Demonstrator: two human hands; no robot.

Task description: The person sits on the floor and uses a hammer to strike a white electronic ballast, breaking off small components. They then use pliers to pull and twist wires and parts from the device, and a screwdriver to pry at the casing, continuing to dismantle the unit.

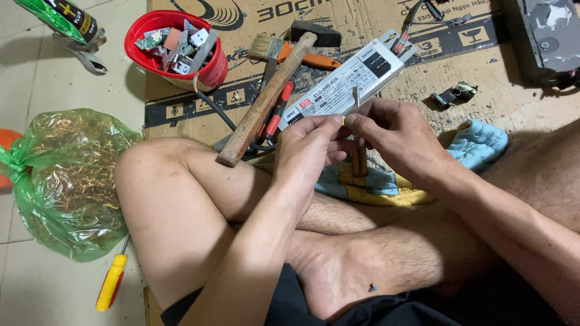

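My left hand [308,148] and my right hand [393,133] meet above my crossed legs. Their fingertips pinch a small thin metal piece [356,96] that sticks up between them; a tiny yellowish bit shows at the thumbs. Just behind the hands a long white rectangular power-supply box [341,84] with wires at its far end lies on flattened cardboard [495,90]. A wooden-handled hammer [266,99] lies slanted to the left of the box, its handle end resting near my left knee.
A red bowl [175,48] of small scrap parts stands at the back left. A green plastic bag [66,181] of wire scraps and a yellow-handled screwdriver [112,281] lie on the tiled floor at left. A paintbrush, red-handled tool, blue-yellow cloth [477,145] and small clips surround the box.
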